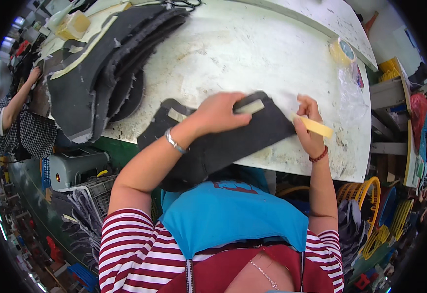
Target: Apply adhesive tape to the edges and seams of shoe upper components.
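A dark grey-black cut fabric piece [242, 139] lies over the front edge of the white table, its lower part hanging toward my blue apron. My left hand [218, 113] rests on its upper edge and holds it, the thumb beside a pale tape strip [252, 106]. A second pale strip [176, 115] sits on the piece's left tab, next to my left wrist. To the right, past the piece's pointed corner, my right hand [308, 122] is closed on a narrow roll of yellow masking tape [321, 129]. Its raised fingers are slightly blurred.
A stack of similar dark pieces [106, 68] lies at the left of the table [213, 53]. Scissors [184, 4] are at the far edge. A wide tape roll [342, 51] and clear plastic [351, 88] lie far right. Yellow baskets [365, 205] stand below right; another person's arm [20, 93] shows left.
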`<state>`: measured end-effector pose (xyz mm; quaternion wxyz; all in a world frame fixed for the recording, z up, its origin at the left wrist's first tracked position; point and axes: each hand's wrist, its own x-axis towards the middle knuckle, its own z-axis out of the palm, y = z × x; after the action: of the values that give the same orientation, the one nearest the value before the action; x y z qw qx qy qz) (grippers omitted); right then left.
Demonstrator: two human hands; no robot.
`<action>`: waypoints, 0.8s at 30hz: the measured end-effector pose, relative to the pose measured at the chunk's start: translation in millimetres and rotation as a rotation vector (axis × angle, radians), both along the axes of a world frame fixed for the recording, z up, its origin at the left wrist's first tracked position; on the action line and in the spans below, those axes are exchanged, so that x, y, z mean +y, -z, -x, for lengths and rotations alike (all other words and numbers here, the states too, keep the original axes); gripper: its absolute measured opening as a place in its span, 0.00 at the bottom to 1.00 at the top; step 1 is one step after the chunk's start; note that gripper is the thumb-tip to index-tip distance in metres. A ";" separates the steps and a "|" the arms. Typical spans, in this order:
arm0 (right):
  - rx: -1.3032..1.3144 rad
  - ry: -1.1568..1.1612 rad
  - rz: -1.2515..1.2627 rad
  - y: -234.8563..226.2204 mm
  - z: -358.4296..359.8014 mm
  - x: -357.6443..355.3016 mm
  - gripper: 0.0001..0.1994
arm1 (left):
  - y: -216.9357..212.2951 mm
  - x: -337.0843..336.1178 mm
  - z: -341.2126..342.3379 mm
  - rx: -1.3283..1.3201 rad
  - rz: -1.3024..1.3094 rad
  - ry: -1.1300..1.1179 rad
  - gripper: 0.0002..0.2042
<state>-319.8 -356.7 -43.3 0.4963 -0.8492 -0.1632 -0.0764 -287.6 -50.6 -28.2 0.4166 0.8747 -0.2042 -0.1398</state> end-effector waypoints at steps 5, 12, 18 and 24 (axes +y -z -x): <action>0.164 -0.188 0.095 -6.6 -4.5 2.5 0.18 | -6.1 37.5 43.9 -0.010 -0.083 -0.032 0.14; 0.395 -0.208 0.296 -17.8 -27.6 16.6 0.11 | -112.0 124.3 84.2 -0.200 0.064 -0.335 0.08; -0.081 -0.226 0.666 -5.5 -61.3 28.0 0.19 | -219.6 181.9 38.4 -0.501 -0.161 -0.477 0.11; -0.159 -0.171 0.969 -9.9 -81.8 51.0 0.28 | -142.9 272.3 -117.1 -0.776 -0.592 -0.589 0.19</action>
<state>-238.0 -305.7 -33.5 0.0354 -0.9574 -0.2861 -0.0153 -170.5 221.7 114.6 0.0695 0.9615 -0.0420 0.2625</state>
